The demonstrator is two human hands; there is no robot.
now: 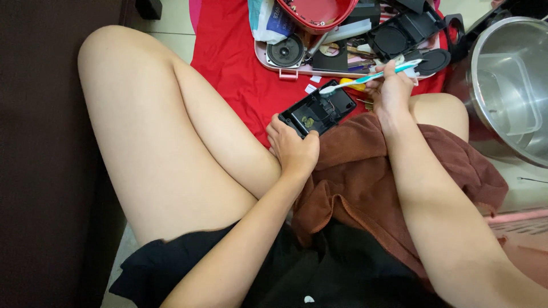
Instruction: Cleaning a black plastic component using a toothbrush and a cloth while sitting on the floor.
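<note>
Above red cloth (pixel 234 63), left hand (pixel 294 149) is gripping a black casing (pixel 317 111); right hand (pixel 391 91) is clasping a toothbrush (pixel 371 77), touching it.

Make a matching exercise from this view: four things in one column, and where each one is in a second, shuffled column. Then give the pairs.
Things:
1. toothbrush
2. black casing
3. brown towel
4. steel bowl

Places:
A. draped over the person's lap
B. at the right edge of the view, with a clear tub inside
C. in the right hand, its bristles on the open casing
D. held at its near corner by the left hand

Pairs: 1-C, 2-D, 3-A, 4-B
</note>
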